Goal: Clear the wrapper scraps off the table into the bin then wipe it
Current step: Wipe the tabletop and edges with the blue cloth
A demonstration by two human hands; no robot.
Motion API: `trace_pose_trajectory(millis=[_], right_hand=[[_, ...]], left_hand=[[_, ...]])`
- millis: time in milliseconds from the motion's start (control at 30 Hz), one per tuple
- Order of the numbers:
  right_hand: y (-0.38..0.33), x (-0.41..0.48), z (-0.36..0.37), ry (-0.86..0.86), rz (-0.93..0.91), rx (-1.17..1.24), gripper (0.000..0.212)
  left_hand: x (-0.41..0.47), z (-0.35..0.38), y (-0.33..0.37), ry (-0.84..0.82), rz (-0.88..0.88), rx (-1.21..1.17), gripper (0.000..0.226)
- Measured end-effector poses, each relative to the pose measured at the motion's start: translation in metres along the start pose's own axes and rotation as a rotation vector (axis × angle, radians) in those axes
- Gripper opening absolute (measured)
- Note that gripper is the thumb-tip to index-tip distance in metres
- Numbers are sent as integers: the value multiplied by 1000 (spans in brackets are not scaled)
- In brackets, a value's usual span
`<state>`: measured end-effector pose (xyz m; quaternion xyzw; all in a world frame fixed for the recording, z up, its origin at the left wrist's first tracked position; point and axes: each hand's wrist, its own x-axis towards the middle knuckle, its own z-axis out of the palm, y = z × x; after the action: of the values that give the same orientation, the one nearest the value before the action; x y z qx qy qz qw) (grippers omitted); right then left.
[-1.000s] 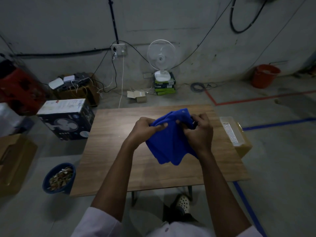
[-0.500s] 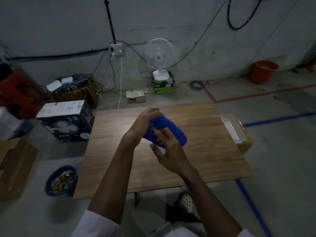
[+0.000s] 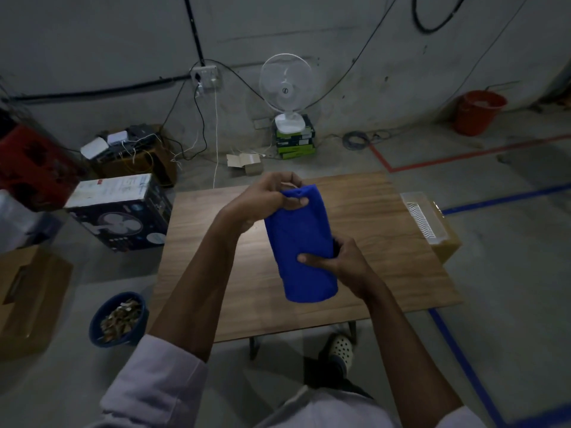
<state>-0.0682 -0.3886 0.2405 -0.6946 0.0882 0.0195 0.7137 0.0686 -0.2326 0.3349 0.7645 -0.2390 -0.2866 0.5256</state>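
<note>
The folded blue cloth (image 3: 298,242) is held above the middle of the brown wooden table (image 3: 386,242), its long axis running from far edge toward near edge. The left hand (image 3: 265,202) pinches the far end with curled fingers and thumb. The right hand (image 3: 343,261) grips the near half, thumb pressed across the front. Wiping looks next, I'd say: the cloth only needs lowering flat, right hand nearer the tabletop.

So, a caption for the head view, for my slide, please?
Left hand and right hand hold a folded blue cloth above the table, scrap bin beside it.
</note>
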Motion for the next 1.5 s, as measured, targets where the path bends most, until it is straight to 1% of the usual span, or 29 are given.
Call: trace_pose_trajectory(millis=[67,133,200,267,300,333,367,400,433,467,567,600,633,700,767,800,833,900,933,967,1000,1033,1067,1100,1133,1200,1267,1367,1500], right_hand=[[2,-3,-4,42,21,41,52],[1,-8,-13,30,29,69,50],[-2,-14,-26,40,19,88,49],[-2,-16,-40,161,-25,65,47],[-2,-16,-47,263,-60,-8,44],[-1,-14,-54,369,-103,-148,40],[1,-12,-62,464,-146,-332,36],[3,-10,-68,531,-182,-535,33],[4,-9,-71,568,-197,-734,34],[4,-8,-74,583,-180,-900,38],[5,-4,-73,555,-84,-1223,45],[8,-4,-70,521,-83,-1285,47],[13,-4,-71,478,-87,-1321,50],[24,-5,-78,356,-84,-1329,55],[39,-8,-93,246,-43,-1232,60],[43,-9,-107,240,-24,-1108,60],[47,-9,-121,289,-27,-955,59],[54,-1,-160,559,-53,-685,60],[54,4,-178,698,-24,-586,66],[55,11,-205,776,59,-442,77],[54,18,-229,767,148,-232,87],[54,25,-255,700,199,40,91],[57,32,-278,610,228,310,89],[63,38,-298,544,240,503,85],[67,46,-321,513,250,593,81],[77,59,-355,531,257,611,75],[85,71,-383,601,252,623,66],[103,92,-432,676,292,638,53],[138,125,-474,768,433,500,37]], left_hand=[[9,-5,0,32,20,18,21],[18,-5,-4,99,46,36,19],[29,0,-14,224,71,-41,15],[43,12,-31,406,63,-163,13],[50,23,-40,504,25,-149,9],[55,36,-50,612,-46,-64,9],[56,53,-57,691,-127,40,15],[58,71,-64,714,-184,91,23],[58,89,-68,652,-225,58,32],[62,106,-68,518,-269,-57,41],[74,141,-59,105,-479,-585,68],[82,147,-61,26,-502,-689,67],[92,155,-59,-25,-499,-748,59],[116,168,-62,-40,-485,-802,36],[139,180,-68,43,-512,-749,27],[154,188,-71,79,-510,-725,31],[166,195,-72,98,-491,-716,36],[194,215,-68,81,-425,-735,36],[206,224,-65,61,-392,-746,35],[223,237,-60,39,-366,-756,36],[237,249,-54,24,-346,-766,39],[255,264,-49,8,-338,-775,43],[271,278,-44,-7,-343,-781,45],[286,290,-40,-23,-348,-780,47],[307,305,-35,-26,-361,-780,46],[341,328,-27,-30,-378,-794,49],[372,341,-21,-3,-411,-813,54],[433,357,-24,128,-455,-789,38],[499,384,-49,185,-477,-745,37]])
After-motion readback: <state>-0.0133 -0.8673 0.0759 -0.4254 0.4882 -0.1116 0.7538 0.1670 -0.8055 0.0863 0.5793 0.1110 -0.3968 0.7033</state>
